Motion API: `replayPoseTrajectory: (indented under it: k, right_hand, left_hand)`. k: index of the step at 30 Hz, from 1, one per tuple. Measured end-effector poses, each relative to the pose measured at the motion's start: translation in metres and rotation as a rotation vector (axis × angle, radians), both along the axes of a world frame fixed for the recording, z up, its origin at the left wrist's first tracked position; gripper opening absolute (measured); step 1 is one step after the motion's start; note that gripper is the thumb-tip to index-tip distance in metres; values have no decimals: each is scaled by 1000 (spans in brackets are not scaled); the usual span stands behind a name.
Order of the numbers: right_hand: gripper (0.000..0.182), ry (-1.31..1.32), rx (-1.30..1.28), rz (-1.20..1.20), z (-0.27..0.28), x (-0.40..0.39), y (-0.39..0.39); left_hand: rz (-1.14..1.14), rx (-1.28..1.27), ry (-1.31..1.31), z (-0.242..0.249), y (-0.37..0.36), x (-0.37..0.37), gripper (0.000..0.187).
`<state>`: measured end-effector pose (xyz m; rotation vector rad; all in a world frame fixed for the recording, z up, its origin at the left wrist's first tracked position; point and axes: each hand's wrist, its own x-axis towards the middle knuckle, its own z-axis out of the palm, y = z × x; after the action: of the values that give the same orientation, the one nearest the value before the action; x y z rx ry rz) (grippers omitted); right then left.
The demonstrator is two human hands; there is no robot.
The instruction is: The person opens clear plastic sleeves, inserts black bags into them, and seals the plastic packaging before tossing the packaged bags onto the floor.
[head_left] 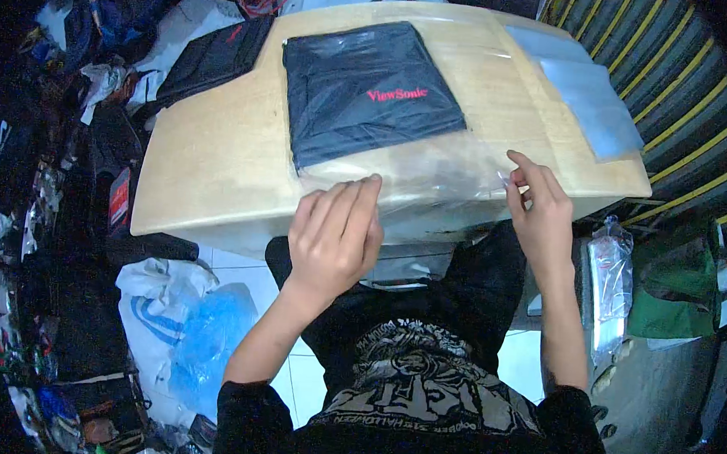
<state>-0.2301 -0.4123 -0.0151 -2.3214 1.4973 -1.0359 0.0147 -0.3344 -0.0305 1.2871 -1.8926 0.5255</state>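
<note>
A black ViewSonic bag point(365, 84) lies flat on the light wooden table point(209, 149), with clear plastic film point(435, 169) around it that reaches past its front edge. My left hand point(338, 229) is at the table's front edge, fingers together at the film below the bag. My right hand point(538, 197) is to the right of the bag's lower corner, thumb and index finger close to a crumpled bit of the film; the index fingertip points up and the other fingers are curled.
Another black bag point(220, 52) lies at the table's left edge. Clear plastic sleeves point(588, 95) lie at the right. A white bag with blue plastic point(204, 334) is on the floor at left; a green bag point(676, 283) and a plastic-wrapped item point(611, 282) are at right.
</note>
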Motion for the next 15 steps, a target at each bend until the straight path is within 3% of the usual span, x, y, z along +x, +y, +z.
replayPoseTrajectory:
  k: [4,9,13,15]
  right_hand:
    - [27,122,-213,109,-13,-9,6]
    - [21,-427,137,91,-15,0,-7]
    - [19,-509,177,234,-16,2,-19]
    - [21,-473,65,178,-1,15,-6]
  left_hand:
    - [29,-47,16,-7,-4,-1,36]
    - [115,31,-194,18,-14,-32,49]
    - [-7,84,-339,29,-50,-58,46]
    - [-54,164,-309,34,-62,-65,40]
